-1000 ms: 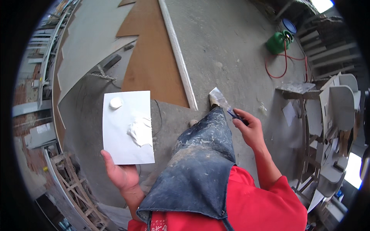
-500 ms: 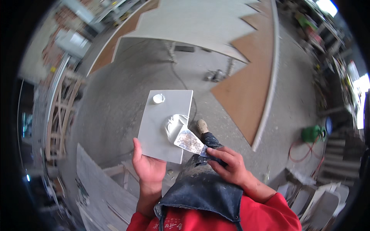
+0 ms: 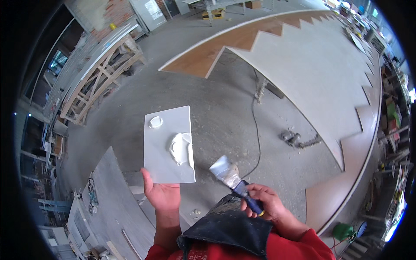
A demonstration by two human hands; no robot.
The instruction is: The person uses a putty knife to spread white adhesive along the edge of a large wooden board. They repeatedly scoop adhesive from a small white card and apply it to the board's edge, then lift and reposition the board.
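Observation:
My left hand (image 3: 162, 193) holds up a flat white board (image 3: 158, 158) from its lower edge, thumb at the left side and the other fingers hidden beneath. On the board lie a thick mound of white putty (image 3: 178, 148) near the right edge and a small round dab of putty (image 3: 156, 122) near the top left. My right hand (image 3: 265, 203) is closed round the dark blue handle of a putty knife (image 3: 232, 177). The knife's wide, putty-smeared metal blade points up and left, apart from the board.
A large stair-shaped panel (image 3: 303, 60), white with brown zigzag borders, spans the far and right side on supports. A power tool (image 3: 292, 138) and a cable (image 3: 256, 138) lie on the grey floor. Wooden trestles (image 3: 102, 78) stand at left, a grey board (image 3: 108, 203) lower left, a green tank (image 3: 343, 231) lower right.
The putty knife has come off the putty and moved away right of the board. My view has swung, so the stair-shaped panel now sits farther right.

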